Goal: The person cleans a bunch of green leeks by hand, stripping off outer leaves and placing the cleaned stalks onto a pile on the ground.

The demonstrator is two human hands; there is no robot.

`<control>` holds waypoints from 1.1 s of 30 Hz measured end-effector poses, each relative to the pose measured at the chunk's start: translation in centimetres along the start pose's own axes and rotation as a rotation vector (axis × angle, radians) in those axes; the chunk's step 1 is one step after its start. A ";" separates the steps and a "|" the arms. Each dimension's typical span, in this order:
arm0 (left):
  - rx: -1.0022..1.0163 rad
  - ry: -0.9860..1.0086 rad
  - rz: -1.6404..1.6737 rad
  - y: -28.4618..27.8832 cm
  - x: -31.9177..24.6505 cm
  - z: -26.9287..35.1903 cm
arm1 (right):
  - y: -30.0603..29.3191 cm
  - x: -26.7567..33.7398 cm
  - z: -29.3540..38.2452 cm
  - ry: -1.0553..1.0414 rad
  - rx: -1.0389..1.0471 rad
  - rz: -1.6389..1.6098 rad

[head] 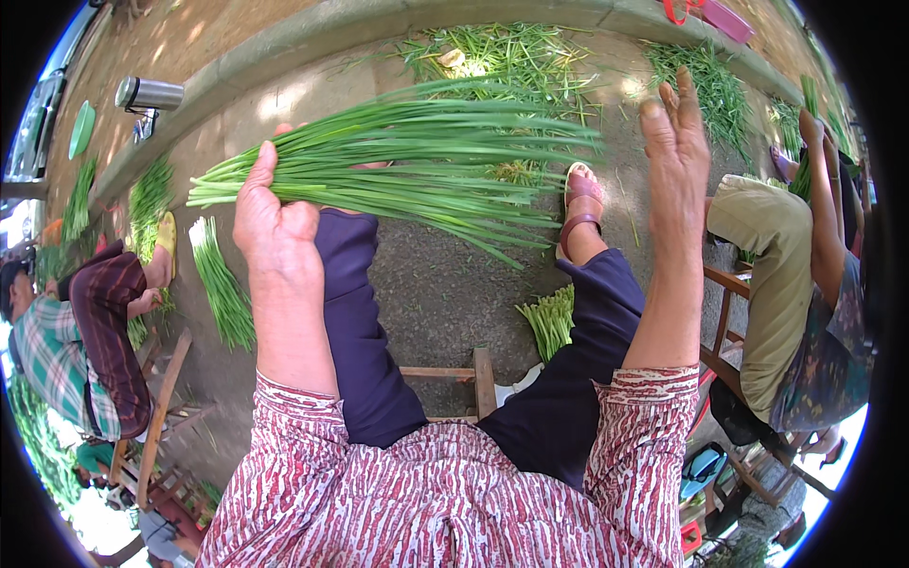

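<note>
My left hand grips a bunch of long green garlic chives near its pale cut ends. The leaves fan out to the right across the space before me, above my knees. To the right of the leaf tips my right hand is raised, holding nothing, with its fingers somewhat apart. A bundle of chives with white ends lies on the ground beside my left forearm. Another green bundle rests by my right leg, partly hidden behind it.
Loose leaves and trimmings are heaped on the ground ahead, with another heap to their right. A concrete kerb curves behind them, and a steel flask stands by it. People sit close on my left and right.
</note>
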State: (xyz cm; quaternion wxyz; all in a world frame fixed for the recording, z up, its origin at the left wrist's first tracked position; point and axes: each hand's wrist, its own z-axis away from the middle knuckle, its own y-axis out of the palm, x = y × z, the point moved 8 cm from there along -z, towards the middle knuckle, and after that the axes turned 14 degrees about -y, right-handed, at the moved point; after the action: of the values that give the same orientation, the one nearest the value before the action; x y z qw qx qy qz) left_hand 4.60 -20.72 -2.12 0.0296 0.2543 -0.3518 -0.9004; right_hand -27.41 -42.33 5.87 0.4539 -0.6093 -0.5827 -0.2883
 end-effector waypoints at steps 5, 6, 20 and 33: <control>-0.073 -0.037 0.019 -1.4 -1.0 -0.1 | -0.2 -3.5 0.0 0.027 0.278 0.394; -0.102 -0.039 0.050 -1.5 -1.1 0.0 | -0.3 -3.1 0.1 0.135 0.317 0.378; -0.181 -0.033 0.162 -0.5 -1.1 0.9 | -0.5 0.3 1.2 -0.069 0.134 0.206; -0.083 -0.046 0.199 -2.9 -2.4 -1.4 | 4.0 -0.4 5.9 0.211 0.631 0.080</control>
State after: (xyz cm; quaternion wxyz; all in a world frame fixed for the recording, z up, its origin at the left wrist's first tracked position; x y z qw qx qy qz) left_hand 7.72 -18.82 -3.81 0.1214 0.1957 -0.3381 -0.9125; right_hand -24.59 -36.92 2.21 0.6892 -0.4279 -0.5684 -0.1372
